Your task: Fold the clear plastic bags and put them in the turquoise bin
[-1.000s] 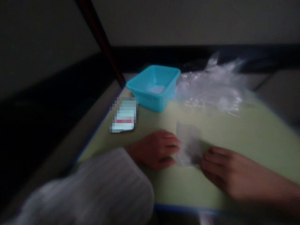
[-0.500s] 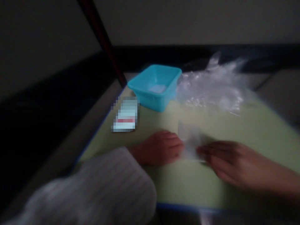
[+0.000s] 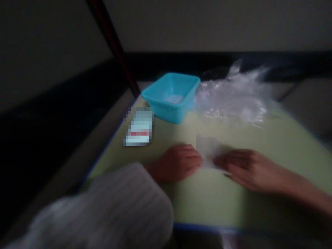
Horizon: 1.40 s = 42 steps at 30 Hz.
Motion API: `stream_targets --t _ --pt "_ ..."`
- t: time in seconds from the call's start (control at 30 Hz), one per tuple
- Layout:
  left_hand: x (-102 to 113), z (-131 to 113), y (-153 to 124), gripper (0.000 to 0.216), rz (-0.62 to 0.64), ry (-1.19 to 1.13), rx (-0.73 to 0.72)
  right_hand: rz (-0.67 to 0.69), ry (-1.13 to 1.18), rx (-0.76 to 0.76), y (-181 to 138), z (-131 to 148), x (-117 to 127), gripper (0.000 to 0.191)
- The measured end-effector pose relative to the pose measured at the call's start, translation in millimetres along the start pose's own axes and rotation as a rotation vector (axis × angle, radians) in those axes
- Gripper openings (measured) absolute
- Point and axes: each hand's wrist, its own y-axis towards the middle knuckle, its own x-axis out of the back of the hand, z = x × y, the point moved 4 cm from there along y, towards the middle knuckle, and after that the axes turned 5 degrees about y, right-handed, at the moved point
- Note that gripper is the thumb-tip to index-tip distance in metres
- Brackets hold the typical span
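Note:
A small clear plastic bag (image 3: 207,148) lies flat on the pale green table (image 3: 272,145). My left hand (image 3: 178,162), in a light ribbed sleeve, rests with curled fingers on the bag's left edge. My right hand (image 3: 246,169) lies over the bag's right and lower part, fingers stretched flat across it. The picture is dim and blurred, so the finer grip does not show.
A turquoise plastic tub (image 3: 171,97) stands at the table's far left, something pale inside. A heap of clear plastic bags (image 3: 233,97) lies to its right. A small pixelated card or packet (image 3: 138,128) lies near the left edge. A dark red pole (image 3: 114,45) rises behind.
My right hand has slid left and up over the small bag, covering more of it. My left hand stays at the bag's left edge.

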Motion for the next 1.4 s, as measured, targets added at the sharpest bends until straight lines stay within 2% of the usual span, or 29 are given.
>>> stream_targets --t 0.13,0.37,0.5,0.63,0.67,0.8,0.9,0.97,1.03,1.1,1.2,1.3,1.4 --pt "-0.9 8.2 1.5 0.016 -0.040 -0.168 0.188 -0.005 0.175 -0.161 -2.0 -12.2 1.1 0.020" --pt "-6.8 22.1 3.6 0.013 -0.075 -0.423 0.653 -0.145 0.662 -0.630 -0.1 -34.2 -6.1 0.021" --pt "-14.3 27.1 4.6 0.013 -0.115 -0.546 0.761 -0.242 0.891 -0.811 3.7 -40.9 -12.2 0.024" --pt "-19.7 30.3 5.9 0.007 -0.153 -0.603 0.818 -0.309 0.980 -0.950 4.7 -47.9 -16.6 0.031" --pt "-20.2 30.9 6.1 0.010 -0.156 -0.607 0.851 -0.324 0.981 -0.977 4.8 -49.6 -17.3 0.034" --pt "-19.5 32.0 8.0 0.046 -0.128 -0.586 0.957 -0.360 0.929 -1.038 4.8 -54.0 -18.3 0.039" --pt "-18.4 33.1 10.5 0.059 -0.093 -0.534 0.972 -0.389 0.859 -1.027 1.1 -54.4 -14.6 0.040" --pt "-19.0 34.1 11.6 0.063 -0.065 -0.500 0.982 -0.438 0.674 -0.968 -2.9 -52.6 -6.1 0.032" --pt "-20.1 34.9 12.4 0.065 -0.045 -0.474 0.994 -0.457 0.389 -0.829 -3.7 -45.6 4.0 0.020" --pt "-20.7 35.1 13.2 0.066 -0.035 -0.453 1.001 -0.384 0.176 -0.642 0.7 -33.6 7.1 0.015" --pt "-20.5 34.5 14.4 0.066 -0.023 -0.430 1.002 -0.194 0.070 -0.439 10.1 -16.7 -2.7 0.030" --pt "-19.4 34.1 14.8 0.065 -0.014 -0.415 1.006 -0.048 -0.019 -0.354 15.4 -8.7 -17.4 0.053" --pt "-18.6 34.3 14.7 0.065 -0.020 -0.405 0.998 0.031 -0.054 -0.309 14.1 -9.6 -29.1 0.065"
